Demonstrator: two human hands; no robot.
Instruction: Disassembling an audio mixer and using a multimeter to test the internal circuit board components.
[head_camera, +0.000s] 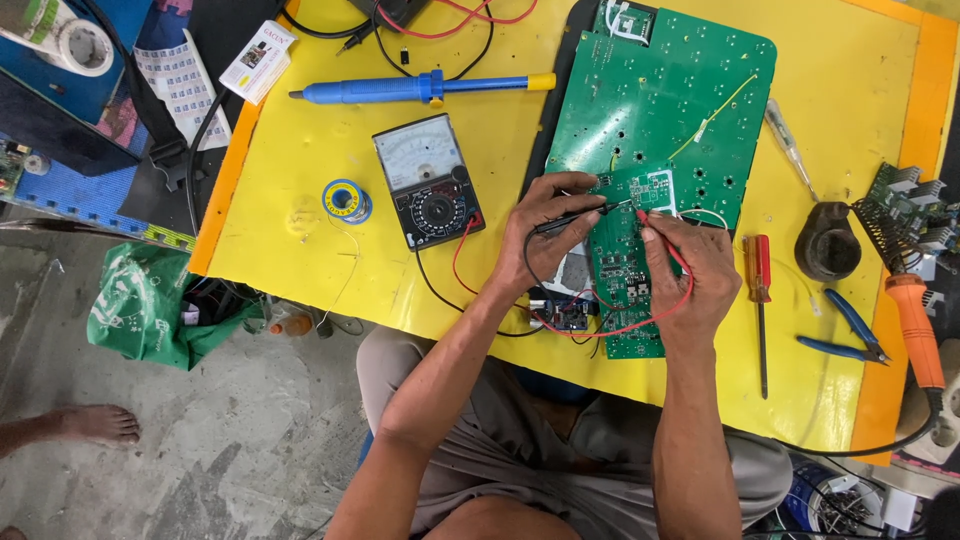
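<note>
My left hand (545, 235) pinches the black probe (572, 220), my right hand (690, 275) the red probe (655, 232); a slip on the green circuit board (660, 110) could, I judge, bridge neighbouring contacts.

Left hand (545, 235) pinching, right hand (690, 275) pinching, forearms converging

An informal electronics repair workshop: a yellow-topped bench (300, 215) set low over a bare concrete floor (230, 450) carries green circuit boards (655, 110), an analog multimeter (428, 180), a solder spool (346, 201), a desoldering pump (420, 88), screwdrivers (759, 300) and pliers (850, 335).
</note>
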